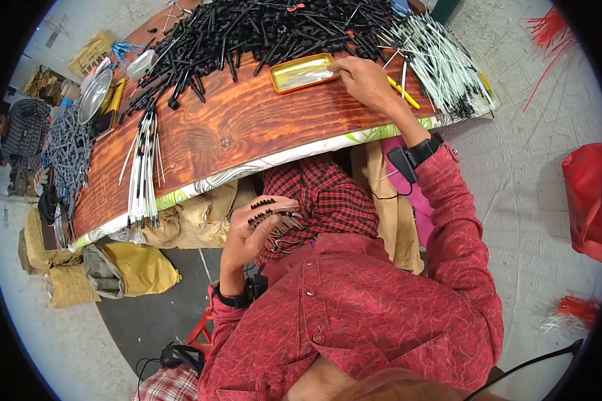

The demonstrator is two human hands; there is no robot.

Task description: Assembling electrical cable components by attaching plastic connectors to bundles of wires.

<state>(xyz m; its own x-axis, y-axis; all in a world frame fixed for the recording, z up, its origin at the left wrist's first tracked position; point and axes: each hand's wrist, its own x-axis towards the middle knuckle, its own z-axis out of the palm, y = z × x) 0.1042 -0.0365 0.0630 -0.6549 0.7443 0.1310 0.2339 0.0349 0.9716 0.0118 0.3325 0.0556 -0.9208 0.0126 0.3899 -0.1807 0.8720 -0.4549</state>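
My left hand (244,234) is raised over my lap, just off the table's front edge. Its fingers are closed around a bunch of short thin pins with dark ends (264,212). Out on the table, my right hand (366,81) reaches to a small yellow tray with an orange rim (306,87). Thin pale pins (302,73) lie inside that tray. The right thumb and fingertips are pinched together at the tray's right end; what they hold, if anything, is too small to make out. Beside this hand lies a yellow stick-shaped tool (404,93).
A heap of black plastic parts (267,30) covers the table's far side. White rods (441,67) are piled at right, and a smaller bundle of rods (142,170) overhangs the front edge at left. Grey parts (69,147) and a metal bowl (95,95) are farther left. A red bag (585,200) stands right.
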